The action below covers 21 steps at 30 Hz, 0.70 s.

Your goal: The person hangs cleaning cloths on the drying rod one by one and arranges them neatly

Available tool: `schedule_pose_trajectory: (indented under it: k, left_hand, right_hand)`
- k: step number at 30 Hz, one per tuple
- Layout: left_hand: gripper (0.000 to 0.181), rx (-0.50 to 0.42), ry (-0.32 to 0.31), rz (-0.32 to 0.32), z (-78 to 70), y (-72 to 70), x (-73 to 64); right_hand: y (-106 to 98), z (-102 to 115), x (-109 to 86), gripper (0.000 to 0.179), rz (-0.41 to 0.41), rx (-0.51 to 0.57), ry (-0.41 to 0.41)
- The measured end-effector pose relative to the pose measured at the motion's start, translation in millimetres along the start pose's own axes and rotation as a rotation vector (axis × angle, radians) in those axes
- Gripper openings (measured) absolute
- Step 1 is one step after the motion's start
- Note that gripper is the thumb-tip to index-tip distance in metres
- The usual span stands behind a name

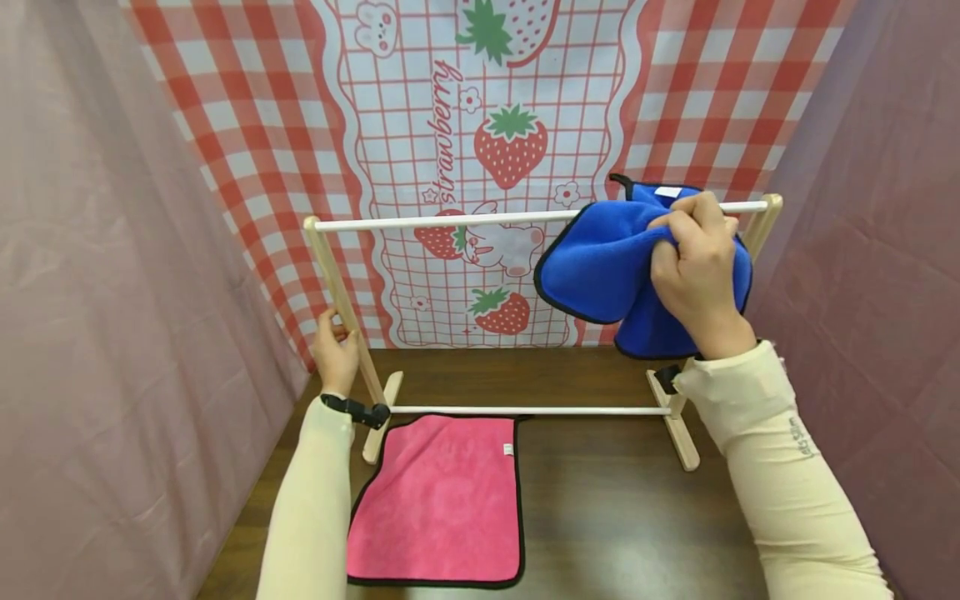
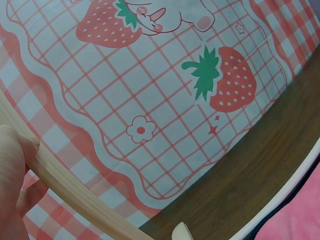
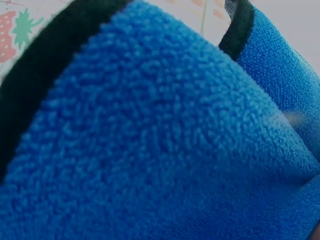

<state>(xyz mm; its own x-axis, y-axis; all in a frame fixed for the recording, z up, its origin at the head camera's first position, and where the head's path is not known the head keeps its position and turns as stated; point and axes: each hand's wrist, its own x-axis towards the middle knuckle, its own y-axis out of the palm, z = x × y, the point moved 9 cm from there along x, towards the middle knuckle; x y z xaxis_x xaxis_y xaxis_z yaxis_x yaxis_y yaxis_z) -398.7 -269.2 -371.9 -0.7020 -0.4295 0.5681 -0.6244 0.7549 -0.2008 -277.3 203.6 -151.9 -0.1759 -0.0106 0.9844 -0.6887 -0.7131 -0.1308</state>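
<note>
The biggest things are the pinkish curtains (image 1: 135, 275), standing at the left and the right side. Between them hangs a printed cloth (image 1: 510, 150) with strawberries and red checks, and below it there is a brown wooden surface (image 1: 600, 508). On this surface stands a rack (image 1: 442, 222), made of pale wooden sides with two white bars, one upper and one lower. The pink towel (image 1: 442, 500) with black border lies spread on the wood, its far edge just by the lower bar. The blue towel (image 1: 600, 267), also with black border, is at the right part of the upper bar and covers a piece of it; whether the bar bears its weight, I cannot tell. The right hand (image 1: 697, 258) has its fingers curled and grips the blue towel in a bunch, so the fabric makes folds around the fingers. The left hand (image 1: 333, 354) is closed around the left post (image 1: 341, 292) of the rack, with the thumb on the post and at least one finger seen behind it. The smallest are the white labels, one on the blue towel (image 1: 667, 192) and another near the right edge of the pink towel
</note>
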Motion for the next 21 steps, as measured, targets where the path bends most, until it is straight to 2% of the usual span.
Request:
schedule_pose_trajectory:
  k: [7,14,17,21]
  left_hand:
    - [0.042,-0.005,0.000,-0.006,0.3,-0.1,0.6]
    - [0.043,0.009,0.008,-0.011,0.3,1.3,0.6]
    - [0.043,0.008,0.011,-0.011,0.0,1.2,0.3]
    - [0.042,0.010,0.017,-0.016,-0.2,0.1,0.0]
  right_hand:
    - [-2.2,-6.1,18.7,0.026,-0.038,-0.024,0.022]
    - [1.5,-25.6,36.3,0.026,-0.068,-0.047,0.071]
    - [6.2,-36.8,41.4,0.027,-0.056,-0.058,0.101]
    - [15.3,-54.4,46.0,0.028,0.001,-0.080,0.145]
